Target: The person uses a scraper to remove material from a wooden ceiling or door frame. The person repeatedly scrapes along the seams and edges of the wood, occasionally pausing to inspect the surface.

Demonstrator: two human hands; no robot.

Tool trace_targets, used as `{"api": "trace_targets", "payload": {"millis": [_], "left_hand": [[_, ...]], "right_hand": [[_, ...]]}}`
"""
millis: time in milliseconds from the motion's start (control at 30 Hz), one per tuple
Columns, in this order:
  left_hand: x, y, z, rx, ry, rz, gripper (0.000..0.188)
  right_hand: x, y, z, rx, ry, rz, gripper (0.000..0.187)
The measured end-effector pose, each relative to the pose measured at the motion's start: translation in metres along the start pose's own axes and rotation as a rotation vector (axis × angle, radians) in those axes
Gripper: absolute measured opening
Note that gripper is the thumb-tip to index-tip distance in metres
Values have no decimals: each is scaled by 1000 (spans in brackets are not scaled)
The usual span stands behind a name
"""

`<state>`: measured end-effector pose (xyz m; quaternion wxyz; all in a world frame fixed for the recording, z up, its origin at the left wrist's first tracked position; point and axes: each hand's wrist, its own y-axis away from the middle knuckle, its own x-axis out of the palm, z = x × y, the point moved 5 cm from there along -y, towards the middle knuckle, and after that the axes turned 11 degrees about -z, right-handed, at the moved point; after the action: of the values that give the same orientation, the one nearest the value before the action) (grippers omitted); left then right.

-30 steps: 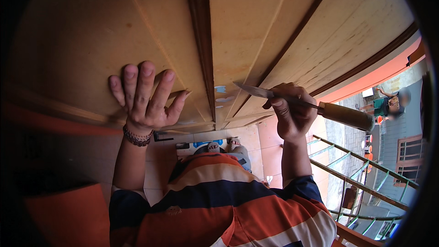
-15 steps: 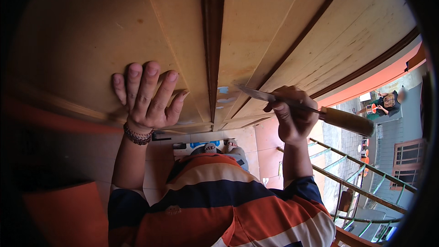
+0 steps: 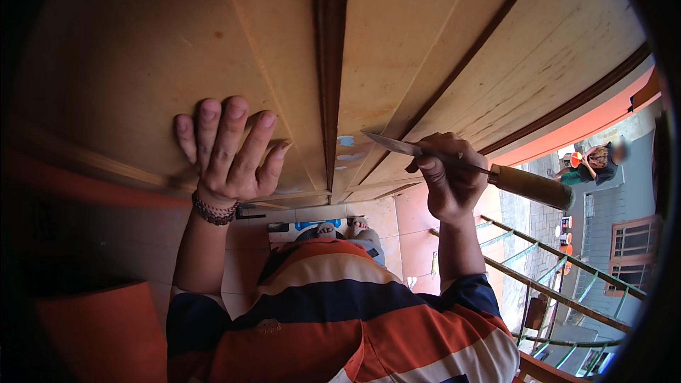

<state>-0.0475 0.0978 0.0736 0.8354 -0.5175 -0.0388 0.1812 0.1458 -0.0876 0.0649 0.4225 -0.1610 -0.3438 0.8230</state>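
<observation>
Flat against a pale wooden panel door (image 3: 170,50) rests my left hand (image 3: 237,159), its fingers spread and holding nothing. My right hand (image 3: 454,181) is closed round a knife (image 3: 533,186) with a thick wooden handle, which sticks out to the right of the fist. The blade points left, its tip at the door's narrow middle stile and close to a light blue patch (image 3: 345,141). Just below that patch is a greyish smear (image 3: 348,157). Whether the tip touches the wood, I cannot tell.
A metal ladder (image 3: 560,262) slants at the lower right. Beyond it a person (image 3: 603,163) holds an orange-and-white bucket, and several more buckets (image 3: 566,248) stand outside. Under me are floor tiles (image 3: 245,262) and a white board with blue marks (image 3: 284,235). An orange panel (image 3: 103,330) is at lower left.
My right hand has shifted slightly left with the knife, whose handle end has dropped a little. My left hand stays put. Outside, the other person has turned and raised the bucket.
</observation>
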Motion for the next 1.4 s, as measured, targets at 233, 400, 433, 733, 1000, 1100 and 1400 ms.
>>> {"api": "trace_targets", "payload": {"millis": [233,400,433,733,1000,1100,1400], "left_hand": [[1,1,0,-1,-2,-15,51],[0,3,-3,-79,6,-26,44],[0,4,-3,-121,10,-37,41],[-1,2,-2,-10,4,4,51],[-1,5,-2,-135,22,-41,39],[0,5,-3,-137,30,-47,39],[0,1,-2,-22,14,-6,49]], "right_hand": [[9,-5,5,-55,96,105,14],[6,-2,-2,4,12,69,14],[9,-3,0,-49,129,149,15],[13,-11,11,-124,71,98,11],[11,-9,10,-65,57,74,12],[13,-5,5,-115,128,172,13],[11,-3,7,-101,93,110,12]]}}
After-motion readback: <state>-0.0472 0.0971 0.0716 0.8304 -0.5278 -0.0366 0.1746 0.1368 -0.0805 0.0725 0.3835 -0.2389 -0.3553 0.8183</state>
